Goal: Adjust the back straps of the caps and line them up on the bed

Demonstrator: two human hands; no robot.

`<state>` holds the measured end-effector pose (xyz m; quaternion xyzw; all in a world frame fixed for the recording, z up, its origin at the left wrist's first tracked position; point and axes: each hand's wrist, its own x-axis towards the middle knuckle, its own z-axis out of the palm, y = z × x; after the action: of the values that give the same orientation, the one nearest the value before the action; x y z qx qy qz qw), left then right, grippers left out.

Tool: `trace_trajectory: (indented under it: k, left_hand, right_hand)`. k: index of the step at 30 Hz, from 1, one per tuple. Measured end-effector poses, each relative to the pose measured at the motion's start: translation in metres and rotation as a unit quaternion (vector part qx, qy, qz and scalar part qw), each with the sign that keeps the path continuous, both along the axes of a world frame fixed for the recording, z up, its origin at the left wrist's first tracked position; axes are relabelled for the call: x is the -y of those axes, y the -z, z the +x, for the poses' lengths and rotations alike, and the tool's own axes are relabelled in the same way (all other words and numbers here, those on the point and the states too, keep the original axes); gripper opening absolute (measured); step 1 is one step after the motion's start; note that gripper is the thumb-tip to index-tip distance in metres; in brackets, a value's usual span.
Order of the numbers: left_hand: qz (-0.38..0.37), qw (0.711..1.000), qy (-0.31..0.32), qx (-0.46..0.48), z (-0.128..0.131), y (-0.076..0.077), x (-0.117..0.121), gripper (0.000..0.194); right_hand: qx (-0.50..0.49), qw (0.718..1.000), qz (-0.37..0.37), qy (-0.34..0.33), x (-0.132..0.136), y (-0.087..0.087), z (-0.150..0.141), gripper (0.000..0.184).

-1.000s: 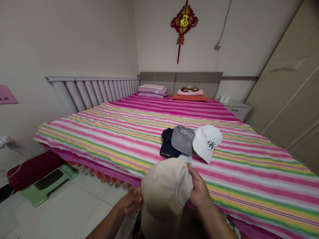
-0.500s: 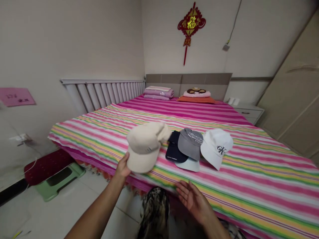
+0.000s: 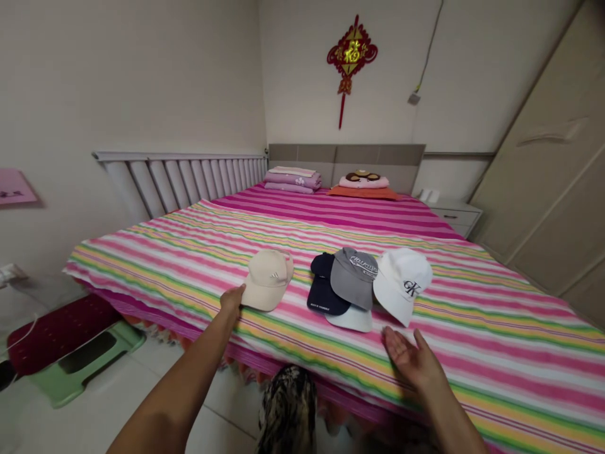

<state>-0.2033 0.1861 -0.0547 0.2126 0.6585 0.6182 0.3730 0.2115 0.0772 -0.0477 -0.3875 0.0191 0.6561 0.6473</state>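
A beige baseball cap (image 3: 267, 277) rests on the striped bedspread, and my left hand (image 3: 231, 299) pinches the left edge of its brim. To its right lies a cluster of overlapping caps: a navy cap (image 3: 326, 296), a grey cap (image 3: 353, 280) with white lettering, and a white cap (image 3: 403, 284) with dark letters on its front. A pale cap brim (image 3: 350, 319) pokes out beneath the grey and navy ones; the rest of that cap is hidden. My right hand (image 3: 411, 358) is open, palm upward with fingers apart, just in front of the white cap and holding nothing.
The bed (image 3: 179, 252) fills the middle, with folded purple bedding (image 3: 293, 181) and a pink pillow (image 3: 363, 183) by the headboard (image 3: 392, 161). A green stool (image 3: 85, 366) stands on the floor at left. A white nightstand (image 3: 456, 214) is beside the bed.
The beige cap, tilted up in my left hand before, has come down flat on the bedspread. My right hand has moved right and forward, toward the white cap. The view has shifted slightly right.
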Motion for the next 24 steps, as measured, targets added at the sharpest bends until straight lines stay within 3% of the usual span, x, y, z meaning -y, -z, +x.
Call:
trace_trajectory:
  k: [4, 7, 10, 13, 17, 22, 24]
  left_hand:
    - [0.024, 0.986, -0.036, -0.163, -0.002, -0.014, 0.004, 0.024]
    - [0.067, 0.966, -0.029, -0.246, 0.008, -0.021, 0.017, 0.029]
    - [0.135, 0.944, 0.039, -0.299, 0.036, -0.016, 0.041, 0.025]
    - [0.228, 0.899, 0.182, -0.327, 0.074, -0.006, 0.067, 0.023]
    - [0.264, 0.868, 0.344, -0.243, 0.128, -0.011, 0.085, 0.028]
    - [0.210, 0.857, 0.470, -0.002, 0.190, -0.048, 0.093, 0.032]
    - [0.188, 0.821, 0.521, 0.138, 0.208, -0.065, 0.098, 0.042]
  right_hand:
    - [-0.006, 0.999, 0.005, 0.040, -0.028, -0.006, 0.011, 0.021]
    - [-0.009, 0.998, 0.017, 0.066, -0.042, -0.007, 0.017, 0.023]
    - [-0.011, 0.995, 0.047, 0.082, -0.039, -0.007, 0.027, 0.024]
    - [-0.011, 0.991, 0.091, 0.094, -0.024, -0.006, 0.037, 0.022]
    - [-0.016, 0.984, 0.141, 0.103, 0.002, -0.010, 0.043, 0.022]
    - [-0.011, 0.983, 0.159, 0.086, 0.036, -0.015, 0.036, 0.027]
    - [0.006, 0.985, 0.165, 0.057, 0.051, -0.011, 0.028, 0.028]
